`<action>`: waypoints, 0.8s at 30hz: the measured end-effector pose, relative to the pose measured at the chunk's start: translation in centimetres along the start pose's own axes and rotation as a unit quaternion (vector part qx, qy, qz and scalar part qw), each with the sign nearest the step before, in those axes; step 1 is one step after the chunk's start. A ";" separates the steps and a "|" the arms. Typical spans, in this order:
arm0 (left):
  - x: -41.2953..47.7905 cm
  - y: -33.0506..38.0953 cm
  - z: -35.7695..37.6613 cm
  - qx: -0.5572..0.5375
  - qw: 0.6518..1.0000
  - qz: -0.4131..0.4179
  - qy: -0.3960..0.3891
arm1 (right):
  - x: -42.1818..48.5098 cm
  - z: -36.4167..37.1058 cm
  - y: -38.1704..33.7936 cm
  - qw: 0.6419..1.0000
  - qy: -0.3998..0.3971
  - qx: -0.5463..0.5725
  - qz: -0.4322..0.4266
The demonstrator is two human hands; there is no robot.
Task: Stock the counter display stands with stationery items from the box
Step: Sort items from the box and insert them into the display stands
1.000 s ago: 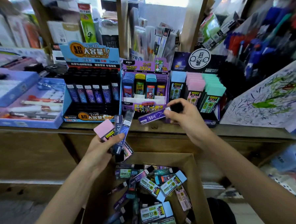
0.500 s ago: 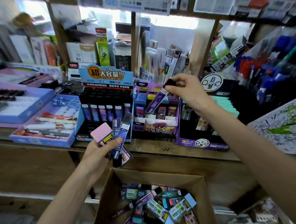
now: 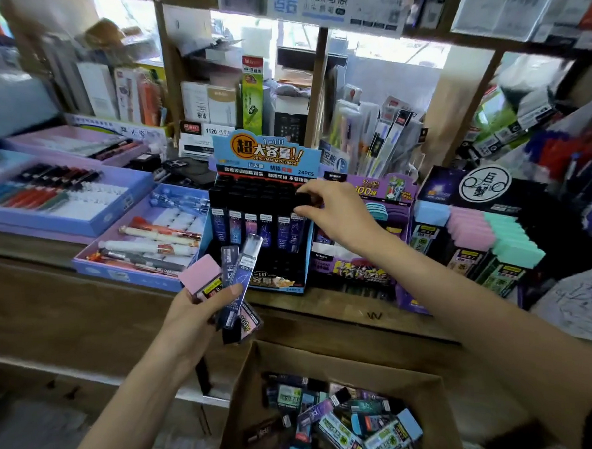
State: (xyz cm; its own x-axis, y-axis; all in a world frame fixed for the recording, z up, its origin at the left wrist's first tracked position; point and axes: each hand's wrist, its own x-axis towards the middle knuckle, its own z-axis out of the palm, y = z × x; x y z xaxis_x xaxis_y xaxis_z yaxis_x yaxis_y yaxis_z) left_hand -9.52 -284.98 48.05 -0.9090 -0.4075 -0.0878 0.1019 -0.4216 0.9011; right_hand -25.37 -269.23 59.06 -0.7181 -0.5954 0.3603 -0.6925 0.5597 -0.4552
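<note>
1. A stationery shop: a wooden counter (image 3: 69,305) crowded with display stands, packed shelves blurred behind it, and an open cardboard box (image 3: 239,409) in front of and below it.
2. The right hand (image 3: 339,218) pinches the black cap of a lead refill tube (image 3: 297,233) between thumb and forefinger, with the other fingers loosely curled. The tube stands upright at the right end of the front row in the blue-and-black lead display stand (image 3: 267,153).
3. The left hand (image 3: 190,319), below and left of that stand, grips a fanned bundle with the thumb pressed across it. The bundle is a pink eraser (image 3: 201,274) in its printed sleeve and several dark blue lead tubes (image 3: 244,271). The longest tube tilts up to the right, across the stand's front.
4. The stand's front row shows dark blue tubes side by side, with black caps in rows behind them.
5. Just right of it sits a purple lead stand (image 3: 382,189), then an eraser display (image 3: 473,232) with blue, pink and teal rows.
6. Left of the stand lies a blue pen tray (image 3: 129,274), and beyond that a lilac pen tray (image 3: 64,219).
7. The box holds a jumble of sleeved erasers and lead tubes.
</note>
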 end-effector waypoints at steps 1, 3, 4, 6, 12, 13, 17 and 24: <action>0.1 0.0 -0.1 -0.003 1.000 0.000 -0.003 | 0.1 0.0 0.0 1.000 -0.005 0.003 -0.001; 0.3 0.0 -0.1 -0.009 1.000 0.000 -0.010 | 0.3 -0.1 0.0 1.000 -0.009 -0.002 -0.005; 0.4 0.0 -0.1 -0.011 1.000 -0.001 -0.012 | 0.4 -0.1 0.1 1.000 -0.008 -0.008 -0.007; 0.5 0.0 -0.1 -0.013 1.000 0.001 -0.017 | 0.4 -0.2 0.3 1.000 -0.002 -0.014 -0.010; 0.4 0.1 0.2 -0.019 0.999 0.006 -0.027 | 0.6 0.1 0.5 1.000 0.005 0.014 0.009; 0.4 0.2 0.2 -0.018 0.999 0.007 -0.029 | 0.6 0.3 0.5 1.000 0.003 0.020 0.008; 0.1 0.5 0.6 -0.019 0.999 0.009 -0.034 | 0.2 1.4 0.7 0.998 0.030 -0.047 -0.028; -0.3 1.0 1.4 -0.017 0.999 0.006 -0.043 | -0.4 1.1 0.2 0.977 0.086 -0.172 -0.092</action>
State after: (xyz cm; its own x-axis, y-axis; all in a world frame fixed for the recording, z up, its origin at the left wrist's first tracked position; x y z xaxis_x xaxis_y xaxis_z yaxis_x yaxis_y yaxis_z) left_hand -9.74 -284.13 49.61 -0.9384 -0.3433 -0.0389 0.1262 -0.4454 0.8864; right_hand -25.11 -269.54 57.89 -0.5599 -0.6157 0.5544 -0.7720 0.6306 -0.0794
